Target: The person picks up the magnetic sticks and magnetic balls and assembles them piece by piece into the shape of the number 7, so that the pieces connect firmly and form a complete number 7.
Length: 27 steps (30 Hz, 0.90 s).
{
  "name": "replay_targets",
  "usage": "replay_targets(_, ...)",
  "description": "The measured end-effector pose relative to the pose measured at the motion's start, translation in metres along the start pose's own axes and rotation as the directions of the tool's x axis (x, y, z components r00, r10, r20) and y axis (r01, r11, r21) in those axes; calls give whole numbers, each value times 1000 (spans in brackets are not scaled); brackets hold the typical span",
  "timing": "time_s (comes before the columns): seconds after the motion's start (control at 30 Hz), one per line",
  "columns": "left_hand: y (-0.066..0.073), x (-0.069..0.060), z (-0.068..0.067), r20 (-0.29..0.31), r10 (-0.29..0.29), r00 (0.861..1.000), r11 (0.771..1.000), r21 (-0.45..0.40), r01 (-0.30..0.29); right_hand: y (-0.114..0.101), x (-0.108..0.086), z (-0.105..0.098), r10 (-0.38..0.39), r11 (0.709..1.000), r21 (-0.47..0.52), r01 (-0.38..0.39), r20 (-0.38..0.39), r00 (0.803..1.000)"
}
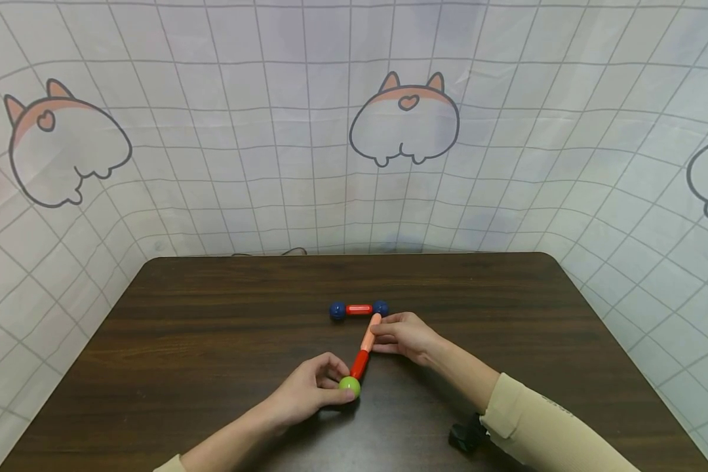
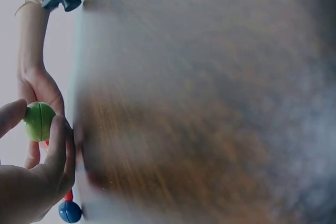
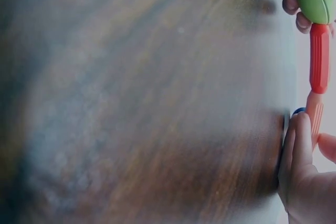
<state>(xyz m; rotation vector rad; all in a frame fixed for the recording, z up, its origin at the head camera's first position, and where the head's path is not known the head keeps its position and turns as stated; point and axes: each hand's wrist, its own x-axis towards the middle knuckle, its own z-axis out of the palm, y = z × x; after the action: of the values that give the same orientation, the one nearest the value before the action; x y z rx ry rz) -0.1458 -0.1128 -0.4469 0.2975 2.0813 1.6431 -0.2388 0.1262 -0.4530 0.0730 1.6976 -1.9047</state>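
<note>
My left hand [image 1: 299, 395] pinches a green ball [image 1: 349, 387] between thumb and fingers. From the ball a red rod [image 1: 360, 364] runs away from me, end to end with a peach rod [image 1: 368, 337]. The peach rod is pinched by my right hand [image 1: 410, 337]; in the right wrist view the green ball, red rod and peach rod form one straight line. Just beyond, a shorter-looking red rod [image 1: 359, 309] lies between two dark blue balls [image 1: 337, 311]. The peach rod's far tip appears close to the right blue ball [image 1: 380, 308]; whether they touch, I cannot tell.
Everything is on a dark wood-grain table [image 1: 212, 314]. Behind it hangs a white gridded curtain [image 1: 295, 131] with cartoon animal prints. A thin cable [image 1: 295, 250] shows at the table's back edge. A black device [image 1: 466, 434] is at the right wrist.
</note>
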Motion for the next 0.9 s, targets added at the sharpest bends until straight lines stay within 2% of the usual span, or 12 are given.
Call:
replay_targets(0.3,0,-1,1,14,13,1000,1000,-15,-12,-1,-3,-1,15,1000,-25,-15,-5,1000)
replay_targets(0.5,0,-1,3,9,25,1000,1000,-15,-25,-1,-11,-6,17,997,-80,-14,34,999)
replay_targets(0.73,0,0,4,13,32,999,999,-15,-32,-3,-20,-16,-13,985,-173,29,90,996)
replay_targets(0.9,-2,2,3,4,28,1000,999,43,-29,-5,-26,-25,-49,972,-224,75,122,991)
